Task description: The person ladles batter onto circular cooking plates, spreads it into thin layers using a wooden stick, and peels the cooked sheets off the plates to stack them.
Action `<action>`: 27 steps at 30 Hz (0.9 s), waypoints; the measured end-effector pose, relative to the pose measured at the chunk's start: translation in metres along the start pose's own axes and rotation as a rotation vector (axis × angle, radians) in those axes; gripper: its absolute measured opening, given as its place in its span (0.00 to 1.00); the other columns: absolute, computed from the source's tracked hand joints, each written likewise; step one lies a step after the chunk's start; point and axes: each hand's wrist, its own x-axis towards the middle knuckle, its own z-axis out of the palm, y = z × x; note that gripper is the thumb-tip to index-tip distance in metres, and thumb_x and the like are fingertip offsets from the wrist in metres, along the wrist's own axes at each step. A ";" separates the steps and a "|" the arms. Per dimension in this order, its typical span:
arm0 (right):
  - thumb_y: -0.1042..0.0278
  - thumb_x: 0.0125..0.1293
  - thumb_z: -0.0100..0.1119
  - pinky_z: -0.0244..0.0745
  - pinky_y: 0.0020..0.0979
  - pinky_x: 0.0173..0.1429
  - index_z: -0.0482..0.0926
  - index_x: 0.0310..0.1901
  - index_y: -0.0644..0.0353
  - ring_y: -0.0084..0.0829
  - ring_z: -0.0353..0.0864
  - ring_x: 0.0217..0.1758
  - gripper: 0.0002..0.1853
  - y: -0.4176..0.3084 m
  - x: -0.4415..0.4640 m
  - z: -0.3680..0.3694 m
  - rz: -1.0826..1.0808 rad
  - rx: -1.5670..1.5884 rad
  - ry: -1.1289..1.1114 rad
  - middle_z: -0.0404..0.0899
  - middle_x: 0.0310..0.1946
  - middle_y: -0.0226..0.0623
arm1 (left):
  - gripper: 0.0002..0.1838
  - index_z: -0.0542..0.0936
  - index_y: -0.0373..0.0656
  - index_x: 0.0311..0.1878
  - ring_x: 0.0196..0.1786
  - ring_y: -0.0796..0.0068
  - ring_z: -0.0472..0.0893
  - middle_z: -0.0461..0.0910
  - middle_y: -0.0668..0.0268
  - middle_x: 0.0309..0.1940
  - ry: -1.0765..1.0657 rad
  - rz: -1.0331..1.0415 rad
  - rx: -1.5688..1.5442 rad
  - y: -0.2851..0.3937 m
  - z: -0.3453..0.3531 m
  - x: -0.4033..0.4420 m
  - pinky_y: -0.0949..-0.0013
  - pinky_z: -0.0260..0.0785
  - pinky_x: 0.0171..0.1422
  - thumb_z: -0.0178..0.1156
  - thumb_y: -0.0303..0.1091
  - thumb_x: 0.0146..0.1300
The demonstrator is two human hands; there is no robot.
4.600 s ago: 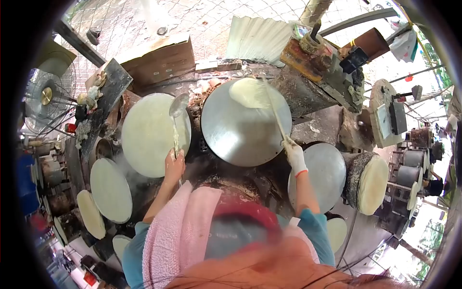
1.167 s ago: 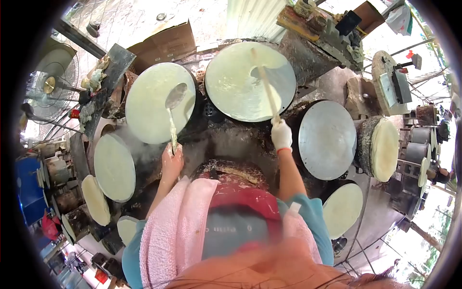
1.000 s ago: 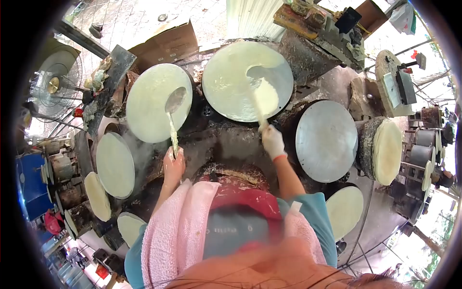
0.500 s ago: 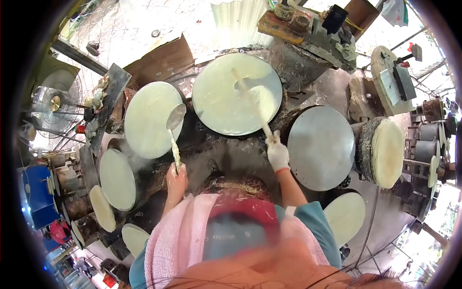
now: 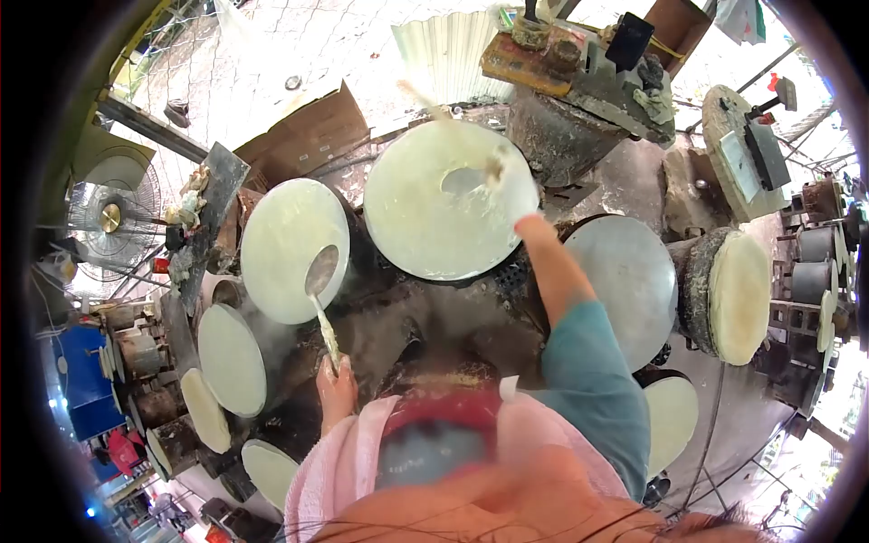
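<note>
The bare left hand (image 5: 338, 385) is closed round the batter-smeared handle of a metal ladle (image 5: 321, 270), its bowl over the batter-coated left round griddle (image 5: 282, 240). The gloved right hand (image 5: 514, 192) is over the right part of the middle griddle, too blurred to tell how its fingers stand; batter (image 5: 407, 204) covers most of that plate around a bare patch. Beyond lie a bare metal griddle (image 5: 625, 285) at right and a cardboard box (image 5: 303, 136) behind.

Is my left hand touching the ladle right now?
Touching: the head view shows the left hand gripping the near end of the ladle by its handle.
</note>
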 end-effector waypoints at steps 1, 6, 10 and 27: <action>0.61 0.64 0.57 0.75 0.38 0.52 0.72 0.61 0.56 0.41 0.80 0.52 0.24 -0.018 -0.024 -0.017 0.161 0.114 -0.143 0.80 0.50 0.42 | 0.07 0.74 0.40 0.37 0.16 0.85 0.64 0.69 0.71 0.20 -0.008 0.026 -0.004 0.003 0.002 0.003 0.77 0.55 0.20 0.55 0.33 0.68; 0.63 0.69 0.56 0.75 0.20 0.44 0.73 0.60 0.66 0.21 0.80 0.42 0.22 -0.014 -0.167 -0.044 0.637 0.532 0.148 0.82 0.41 0.36 | 0.05 0.72 0.42 0.37 0.12 0.86 0.62 0.65 0.74 0.15 -0.124 0.096 -0.054 0.032 0.010 0.017 0.77 0.51 0.15 0.54 0.33 0.69; 0.57 0.67 0.61 0.54 0.20 0.18 0.81 0.52 0.54 0.14 0.62 0.15 0.16 -0.079 -0.200 -0.094 1.257 0.918 -0.248 0.70 0.21 0.22 | 0.08 0.72 0.38 0.33 0.22 0.79 0.66 0.68 0.68 0.20 -0.163 0.210 0.030 0.021 0.023 0.046 0.72 0.59 0.25 0.55 0.32 0.67; 0.56 0.68 0.60 0.52 0.19 0.18 0.78 0.59 0.51 0.12 0.58 0.14 0.20 -0.020 -0.180 -0.115 1.215 0.796 -0.429 0.65 0.17 0.15 | 0.09 0.71 0.39 0.32 0.18 0.79 0.66 0.69 0.68 0.18 -0.218 0.067 -0.068 0.064 0.064 0.027 0.71 0.59 0.22 0.54 0.33 0.67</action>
